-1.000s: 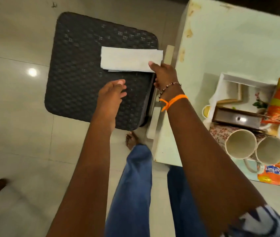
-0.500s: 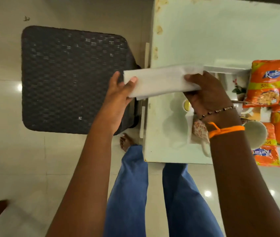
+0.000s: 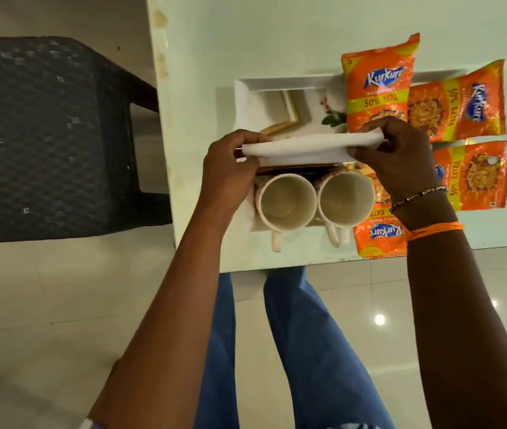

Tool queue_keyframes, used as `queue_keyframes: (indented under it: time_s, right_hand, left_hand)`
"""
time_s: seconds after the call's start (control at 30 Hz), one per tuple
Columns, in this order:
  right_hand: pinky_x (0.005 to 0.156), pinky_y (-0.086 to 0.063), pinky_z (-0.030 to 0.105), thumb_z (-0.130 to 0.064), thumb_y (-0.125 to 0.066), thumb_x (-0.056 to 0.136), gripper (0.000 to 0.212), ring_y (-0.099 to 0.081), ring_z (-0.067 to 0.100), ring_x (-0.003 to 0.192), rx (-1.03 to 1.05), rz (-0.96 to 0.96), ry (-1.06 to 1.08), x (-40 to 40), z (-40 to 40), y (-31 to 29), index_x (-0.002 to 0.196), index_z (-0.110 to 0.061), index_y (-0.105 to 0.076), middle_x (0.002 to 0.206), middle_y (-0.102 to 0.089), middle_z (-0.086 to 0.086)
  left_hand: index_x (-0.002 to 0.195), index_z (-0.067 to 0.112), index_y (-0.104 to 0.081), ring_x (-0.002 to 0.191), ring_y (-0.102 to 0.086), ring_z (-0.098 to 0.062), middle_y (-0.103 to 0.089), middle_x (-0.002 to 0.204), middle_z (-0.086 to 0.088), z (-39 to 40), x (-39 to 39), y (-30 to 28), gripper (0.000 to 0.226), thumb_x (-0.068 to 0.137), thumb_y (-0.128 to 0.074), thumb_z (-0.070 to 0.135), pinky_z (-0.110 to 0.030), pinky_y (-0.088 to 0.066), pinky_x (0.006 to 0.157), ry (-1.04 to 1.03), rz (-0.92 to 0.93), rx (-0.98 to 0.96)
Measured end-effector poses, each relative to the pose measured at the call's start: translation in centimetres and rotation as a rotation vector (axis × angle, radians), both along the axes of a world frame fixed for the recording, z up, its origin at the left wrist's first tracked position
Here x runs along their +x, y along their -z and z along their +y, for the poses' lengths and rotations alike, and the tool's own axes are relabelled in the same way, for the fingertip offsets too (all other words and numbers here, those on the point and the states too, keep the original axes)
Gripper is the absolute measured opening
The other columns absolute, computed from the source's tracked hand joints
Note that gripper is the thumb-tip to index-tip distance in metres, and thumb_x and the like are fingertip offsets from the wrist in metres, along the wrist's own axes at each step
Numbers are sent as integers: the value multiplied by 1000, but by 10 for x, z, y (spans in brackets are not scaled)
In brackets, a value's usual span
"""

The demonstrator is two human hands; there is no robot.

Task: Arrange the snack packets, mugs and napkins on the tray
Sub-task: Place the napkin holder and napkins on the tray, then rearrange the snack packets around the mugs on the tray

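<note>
I see both hands raised over the white tray, and they hold one folded white napkin between them, stretched flat from side to side. The left hand pinches the left end of the napkin with the fingers closed on it, and the right hand pinches the right end in the same way, so the two hands stay apart with the napkin between. Just below the hands, toward the person, two mugs stand upright side by side in the tray, touching or almost touching, with their handles pointing to the near table edge. A dark flat object lies under the napkin, just beyond the mugs; I cannot tell what it is. Beyond the right hand and to its right, orange snack packets lie flat, partly over the tray rim, and one more packet shows under the right wrist near the table edge. The tray sits on a pale table. Far to the left of the left hand stands a dark woven stool on the tiled floor.
</note>
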State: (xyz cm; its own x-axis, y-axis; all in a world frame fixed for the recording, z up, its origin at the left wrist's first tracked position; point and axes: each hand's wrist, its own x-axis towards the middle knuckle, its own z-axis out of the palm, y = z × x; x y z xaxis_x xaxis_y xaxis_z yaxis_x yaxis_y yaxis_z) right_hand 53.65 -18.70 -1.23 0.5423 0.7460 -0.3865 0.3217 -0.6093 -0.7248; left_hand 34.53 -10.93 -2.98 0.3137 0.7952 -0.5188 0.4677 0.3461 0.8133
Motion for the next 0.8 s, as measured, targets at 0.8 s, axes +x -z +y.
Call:
queue_keyframes:
  time_s: [0.8]
  right_hand:
    - [96,-44,32,-5,-52,83,38,-54,23,115,-119,27,220,102,-5,47,121,-8,-52,126,-58,12]
  left_hand:
    - [129,15,-42,117,-53,-21,-55,130,-4,2,150,4,42,88,-49,15,-22,-39,85,152,340,119]
